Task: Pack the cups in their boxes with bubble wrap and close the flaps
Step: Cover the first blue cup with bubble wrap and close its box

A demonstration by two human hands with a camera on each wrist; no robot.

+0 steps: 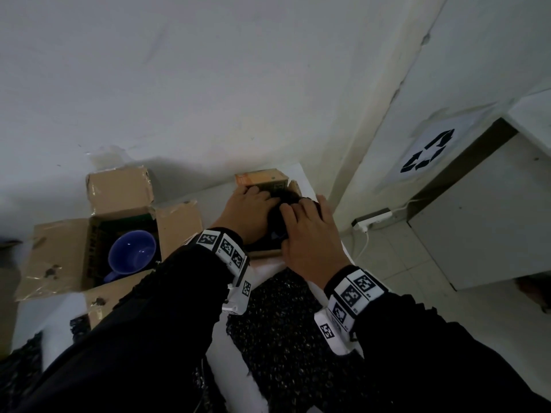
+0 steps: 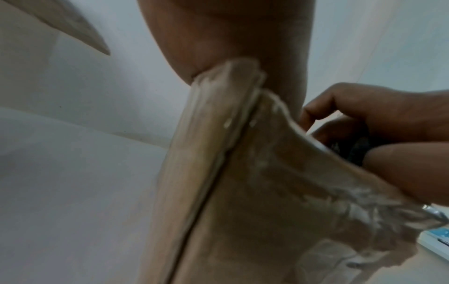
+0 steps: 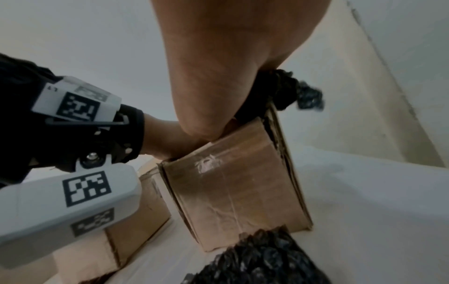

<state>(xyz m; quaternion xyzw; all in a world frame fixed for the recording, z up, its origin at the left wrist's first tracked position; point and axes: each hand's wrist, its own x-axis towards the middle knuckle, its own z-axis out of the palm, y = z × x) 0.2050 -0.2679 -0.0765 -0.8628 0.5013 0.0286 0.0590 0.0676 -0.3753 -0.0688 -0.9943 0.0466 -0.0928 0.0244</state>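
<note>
Cardboard boxes, two in number, stand on a white table [image 1: 59, 308] against a pale wall. One box [image 1: 125, 234], at the left, has all four flaps spread wide and holds one blue cup [image 1: 132, 253], upright, handle toward the viewer. A second, smaller box [image 1: 262, 186] stands at the table's far right corner; dark bubble wrap [image 1: 275, 220] fills its open top. Both hands are at this opening: the left hand [image 1: 249, 210] lies palm-down with fingers extended over the far flap, and the right hand [image 1: 310, 234] presses the wrap downward, fingers slightly bent. Whether a cup is inside cannot be told. A loose sheet of wrap [image 1: 286, 338] lies on the table nearer the viewer.
</note>
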